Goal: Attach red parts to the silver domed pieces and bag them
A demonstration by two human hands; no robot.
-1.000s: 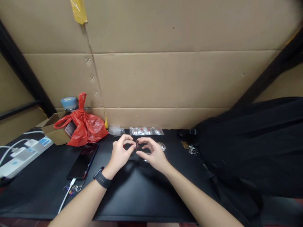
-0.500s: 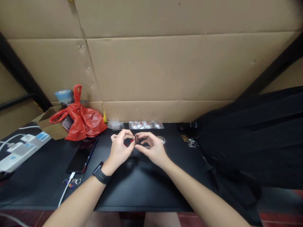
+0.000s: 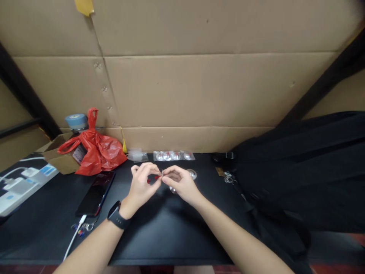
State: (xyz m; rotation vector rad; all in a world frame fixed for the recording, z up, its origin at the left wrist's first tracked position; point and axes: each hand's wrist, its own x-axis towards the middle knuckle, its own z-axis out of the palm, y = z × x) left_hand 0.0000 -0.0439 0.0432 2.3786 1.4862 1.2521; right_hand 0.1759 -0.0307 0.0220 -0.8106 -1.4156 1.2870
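Back is closed off by a tan cardboard wall (image 3: 182, 91), creased across; below it a blk table (image 3: 171, 236) is seen, w/ blk fabric (image 3: 302, 167) heaped at R; at far L a red plastic bag (image 3: 99, 148) is set against an open cardboard box (image 3: 65, 163), w/ a white power strip (image 3: 27, 190) laid nearer the edge; L hand (image 3: 143, 184) & R hand (image 3: 184, 185) are held over the table's mid, fingertips brought together; a phone (image 3: 95, 194) is laid flat L of the L hand, w/ a white cable (image 3: 74, 238) at its near end; a blk watch (image 3: 116, 215) is worn on the L wrist; clear packets (image 3: 173, 155) w/ silvery rounds are lined up near the wall; a loose silvery round (image 3: 192, 174) is seen just beyond the R hand; a thin item (image 3: 162, 173), seen edge-on & upright, is pinched btwn both hands' thumbs & fingertips, above the table; its kind can't be told; tiny red bits (image 3: 148, 181) are glimpsed by the L fingers
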